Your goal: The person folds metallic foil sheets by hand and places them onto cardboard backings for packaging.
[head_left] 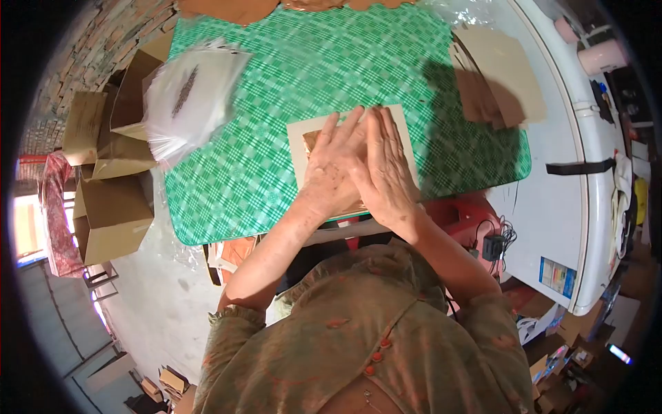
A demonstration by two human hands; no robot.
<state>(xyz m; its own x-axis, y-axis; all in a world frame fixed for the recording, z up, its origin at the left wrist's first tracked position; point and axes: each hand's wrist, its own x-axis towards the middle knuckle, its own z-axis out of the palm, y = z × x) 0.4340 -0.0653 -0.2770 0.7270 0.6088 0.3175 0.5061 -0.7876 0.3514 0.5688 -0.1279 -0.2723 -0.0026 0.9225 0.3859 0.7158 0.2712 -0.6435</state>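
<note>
My left hand [336, 165] lies flat with fingers stretched out, palm down, over a cream-coloured square card [297, 141] near the table's front edge. Beside it my right hand [386, 169] presses flat too, its fingers straight and close together. The hands touch and partly overlap at the thumbs. Beneath them, a shiny copper-brown sheet [309, 141] shows at the left of the card and again under the wrists. Most of this sheet is hidden by the hands.
The table has a green checked cover [276, 76]. Clear plastic bags [196, 90] lie at its left, tan cards [507, 72] at its right, brown sheets [231, 10] at the far edge. Cardboard boxes [114, 214] stand left; a white appliance [545, 200] borders the right.
</note>
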